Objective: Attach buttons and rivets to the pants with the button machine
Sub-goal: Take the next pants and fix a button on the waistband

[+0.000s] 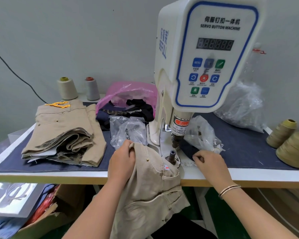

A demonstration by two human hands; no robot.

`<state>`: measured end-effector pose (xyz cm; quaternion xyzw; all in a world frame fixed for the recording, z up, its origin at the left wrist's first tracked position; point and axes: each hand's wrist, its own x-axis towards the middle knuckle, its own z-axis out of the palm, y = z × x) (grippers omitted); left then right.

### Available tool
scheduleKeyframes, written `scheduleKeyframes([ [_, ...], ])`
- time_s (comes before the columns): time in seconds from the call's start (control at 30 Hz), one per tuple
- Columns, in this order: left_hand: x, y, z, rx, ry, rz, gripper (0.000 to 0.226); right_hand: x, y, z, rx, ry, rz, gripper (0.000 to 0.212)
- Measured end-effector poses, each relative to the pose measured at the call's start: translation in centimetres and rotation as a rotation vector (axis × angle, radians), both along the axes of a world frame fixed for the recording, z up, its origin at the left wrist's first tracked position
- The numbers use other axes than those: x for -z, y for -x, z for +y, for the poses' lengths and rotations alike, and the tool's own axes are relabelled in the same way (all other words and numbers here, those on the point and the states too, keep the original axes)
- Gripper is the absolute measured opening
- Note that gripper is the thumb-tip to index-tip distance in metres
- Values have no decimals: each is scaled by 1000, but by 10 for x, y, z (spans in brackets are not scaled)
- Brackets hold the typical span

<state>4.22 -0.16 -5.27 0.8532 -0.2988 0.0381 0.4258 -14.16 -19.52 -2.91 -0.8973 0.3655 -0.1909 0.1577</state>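
Gripping the beige pants [150, 183] at six o'clock below the button machine [205, 54], the left hand [122, 165] bunches the waistband, some rivets already set; the right hand [210, 163] pinches dark cloth at four o'clock; finished pairs [64, 133] lie stacked at nine.

A plain pale grey wall [76, 40] is standing behind a white worktable [248, 175] that is wearing a dark denim cover [240, 149]. A black cable [16, 75] is running down the wall, and cardboard boxes [59, 213] are sitting beneath the table.

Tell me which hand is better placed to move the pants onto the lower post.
The left hand: it already grips the pants beside the post. The right hand holds no pants.
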Motion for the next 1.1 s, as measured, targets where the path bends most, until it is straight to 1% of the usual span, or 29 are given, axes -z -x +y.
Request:
scheduleKeyframes([
  [0.03, 0, 0, 1, 0, -2, 1, 13, -5, -2, 6, 18, -104, -95, 9],
  [0.07, 0, 0, 1, 1, -2, 2, 13, -9, -5, 15, 38, -284, -229, 10],
  [0.1, 0, 0, 1, 1, -2, 6, 12, -13, -8, 26, 46, -531, -372, 12],
  [0.17, -1, 1, 1, -2, -7, 13, 10, -21, -13, 49, 41, -1012, -575, 21],
  [0.2, -1, 1, 1, -5, -11, 16, 10, -23, -15, 57, 41, -1164, -637, 28],
  [0.23, -1, 1, 1, -6, -14, 19, 10, -24, -17, 62, 46, -1250, -675, 33],
  [0.3, -2, 1, 1, -6, -14, 24, 11, -28, -18, 66, 54, -1298, -712, 36],
  [0.4, -1, 1, 0, -8, -19, 22, 10, -32, -23, 68, 74, -1352, -746, 31],
  [0.57, -1, 0, 0, -3, -19, 25, 11, -33, -29, 67, 135, -1711, -840, 13],
  [0.73, 0, -1, -1, -2, -27, 28, 12, -38, -30, 69, 164, -1860, -876, 9],
  [0.77, 0, -1, -1, -2, -24, 32, 12, -41, -30, 70, 160, -1900, -895, 11],
  [0.83, 0, -1, -1, -3, -22, 36, 13, -44, -28, 74, 170, -2003, -952, 14],
  [0.93, 1, 0, -1, -3, -20, 38, 13, -46, -26, 79, 203, -2149, -1060, 12],
  [1.1, 1, 0, -1, -4, -22, 37, 13, -51, -27, 89, 216, -2247, -1181, 11],
])
